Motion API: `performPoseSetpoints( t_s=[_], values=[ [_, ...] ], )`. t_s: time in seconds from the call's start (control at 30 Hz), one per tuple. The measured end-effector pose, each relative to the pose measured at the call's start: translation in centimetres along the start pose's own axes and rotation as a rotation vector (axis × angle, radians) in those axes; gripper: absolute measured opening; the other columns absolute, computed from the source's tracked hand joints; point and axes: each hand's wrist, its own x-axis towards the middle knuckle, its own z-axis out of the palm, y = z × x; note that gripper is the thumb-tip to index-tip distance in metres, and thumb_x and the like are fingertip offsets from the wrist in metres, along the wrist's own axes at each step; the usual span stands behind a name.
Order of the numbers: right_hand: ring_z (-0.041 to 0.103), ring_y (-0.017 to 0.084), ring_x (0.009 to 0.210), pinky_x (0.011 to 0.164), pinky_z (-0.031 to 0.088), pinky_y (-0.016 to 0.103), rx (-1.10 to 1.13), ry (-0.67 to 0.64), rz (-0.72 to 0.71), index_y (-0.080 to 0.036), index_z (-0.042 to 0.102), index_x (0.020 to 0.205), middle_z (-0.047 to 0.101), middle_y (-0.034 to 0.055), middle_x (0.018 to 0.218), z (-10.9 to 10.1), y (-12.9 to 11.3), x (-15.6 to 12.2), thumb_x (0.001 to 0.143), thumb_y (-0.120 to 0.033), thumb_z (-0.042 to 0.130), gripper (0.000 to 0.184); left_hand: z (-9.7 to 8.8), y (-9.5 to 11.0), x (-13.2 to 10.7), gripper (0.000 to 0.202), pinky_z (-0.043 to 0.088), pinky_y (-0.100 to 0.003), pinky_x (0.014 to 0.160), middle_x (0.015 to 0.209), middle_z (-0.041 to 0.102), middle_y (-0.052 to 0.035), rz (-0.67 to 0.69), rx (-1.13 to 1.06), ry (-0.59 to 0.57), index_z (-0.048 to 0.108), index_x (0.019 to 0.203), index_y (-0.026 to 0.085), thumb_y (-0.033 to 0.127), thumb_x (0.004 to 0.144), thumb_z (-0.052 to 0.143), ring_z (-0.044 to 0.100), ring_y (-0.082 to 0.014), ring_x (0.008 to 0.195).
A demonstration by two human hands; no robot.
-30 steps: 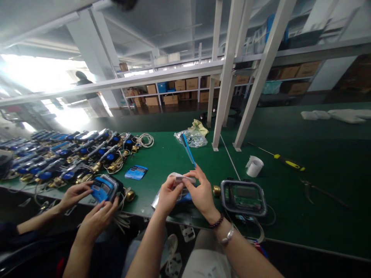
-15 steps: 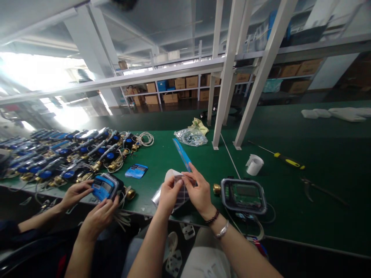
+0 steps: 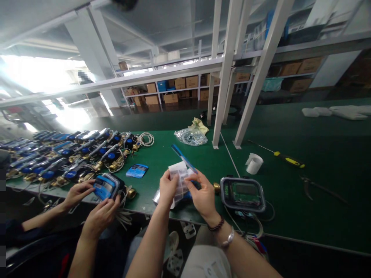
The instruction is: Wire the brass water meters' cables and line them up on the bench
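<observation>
My left hand (image 3: 168, 190) is closed on a white sheet of clear-looking labels (image 3: 180, 181), thumb on its face. My right hand (image 3: 203, 195) is at the sheet's right edge, thumb and fingertip pinched together; whether a label is between them I cannot tell. A narrow blue strip (image 3: 183, 157) sticks out up and left from the fingers of that same hand. Under the sheet, a silvery roll or film (image 3: 157, 196) partly shows. Right of my hands lies a meter with a clear-windowed black case (image 3: 242, 194), a green circuit board inside and a brass fitting (image 3: 216, 188).
At left a co-worker's hands (image 3: 100, 216) hold a blue-faced meter (image 3: 106, 187), beside several rows of meters (image 3: 72, 154). A blue label card (image 3: 137, 170), plastic bag (image 3: 191, 136), white roll (image 3: 254, 163), screwdriver (image 3: 289, 160) and pliers (image 3: 321, 189) lie on the green bench. Metal posts (image 3: 224, 96) rise behind.
The label sheet has tilted up and its face now shows more. The blue strip has swung edge-on and moved with my right hand, slightly right and down.
</observation>
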Motion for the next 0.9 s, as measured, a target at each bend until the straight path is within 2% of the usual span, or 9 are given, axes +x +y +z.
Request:
performPoseSetpoints(
  t_s=[0.1,0.2,0.33,0.5,0.57,0.63,0.73,0.8,0.9],
  values=[
    [0.061,0.021,0.080,0.082,0.047,0.039,0.058,-0.063,0.198,-0.018,0.064,0.094,0.068,0.0048,0.082,-2.0,-0.8,0.0,0.075,-0.028,0.061,0.022,-0.6,-0.1,0.9,0.054,0.043,-0.036,0.094,0.126,0.051,-0.0171,0.093,0.152,0.198,0.046,0.127,0.010,0.025,0.075,0.058,0.054,-0.0233,0.109],
    [0.063,0.021,0.072,0.078,0.049,0.039,0.196,-0.214,0.381,-0.014,0.060,0.106,0.068,0.0037,0.073,-4.1,-1.2,0.0,0.067,-0.031,0.066,0.043,-1.1,0.8,0.6,0.050,0.037,-0.035,0.101,0.133,0.046,-0.0146,0.236,0.132,0.153,0.043,0.131,0.014,0.032,0.085,0.048,0.046,-0.0215,0.120],
    [0.065,0.022,0.074,0.079,0.050,0.039,0.212,-0.270,0.445,-0.013,0.060,0.101,0.068,0.0048,0.073,-5.7,-1.3,-0.7,0.063,-0.032,0.068,0.043,-1.2,2.9,-0.9,0.034,0.043,-0.032,0.090,0.105,0.064,-0.0085,0.280,0.140,-0.015,0.062,0.109,0.017,0.037,0.087,0.044,0.058,-0.0201,0.100],
    [0.065,0.022,0.075,0.077,0.052,0.038,-0.086,-0.098,0.282,-0.016,0.058,0.115,0.068,0.0064,0.081,-7.1,-0.9,-0.8,0.075,-0.032,0.059,0.044,-0.9,4.3,-3.3,0.020,0.044,-0.026,0.078,0.081,0.062,-0.0043,0.473,0.227,0.051,0.068,0.075,0.017,0.030,0.082,0.054,0.057,-0.0160,0.081],
    [0.064,0.021,0.077,0.079,0.051,0.039,-0.261,0.039,0.171,-0.018,0.048,0.130,0.067,0.0084,0.092,-8.0,-1.0,-0.4,0.079,-0.031,0.055,0.052,-0.8,4.8,-4.5,0.017,0.044,-0.024,0.072,0.079,0.061,-0.0030,0.443,0.162,0.113,0.069,0.081,0.017,0.029,0.080,0.057,0.056,-0.0142,0.077],
    [0.063,0.020,0.077,0.078,0.052,0.038,-0.281,0.127,0.130,-0.019,0.032,0.140,0.060,0.0133,0.114,-8.8,-1.4,0.0,0.080,-0.034,0.057,0.067,-0.7,5.5,-5.8,0.031,0.045,-0.022,0.066,0.076,0.059,-0.0003,0.333,0.017,0.170,0.065,0.105,0.019,0.031,0.076,0.062,0.055,-0.0117,0.071],
    [0.063,0.020,0.078,0.070,0.054,0.037,0.032,0.032,0.254,-0.023,0.012,0.146,0.043,0.0183,0.135,-9.9,-2.9,0.3,0.078,-0.046,0.063,0.088,-0.1,6.8,-7.9,0.069,0.045,-0.019,0.061,0.067,0.054,0.0043,0.161,-0.223,0.103,0.043,0.133,0.021,0.032,0.070,0.069,0.052,-0.0084,0.063],
    [0.063,0.022,0.083,0.067,0.055,0.037,0.312,-0.086,0.394,-0.028,0.006,0.146,0.044,0.0168,0.135,-10.3,-4.1,0.2,0.081,-0.055,0.055,0.086,0.4,7.5,-9.1,0.074,0.045,-0.018,0.062,0.065,0.052,0.0051,0.095,-0.321,0.009,0.039,0.135,0.021,0.032,0.069,0.071,0.052,-0.0076,0.061],
    [0.062,0.027,0.092,0.072,0.053,0.043,0.619,-0.170,0.532,-0.031,0.009,0.146,0.051,0.0136,0.129,-10.6,-5.7,-0.1,0.083,-0.069,0.035,0.078,1.2,8.0,-10.3,0.073,0.044,-0.018,0.061,0.064,0.052,0.0050,0.045,-0.381,-0.060,0.041,0.133,0.020,0.030,0.068,0.072,0.050,-0.0071,0.060]
  ],
)
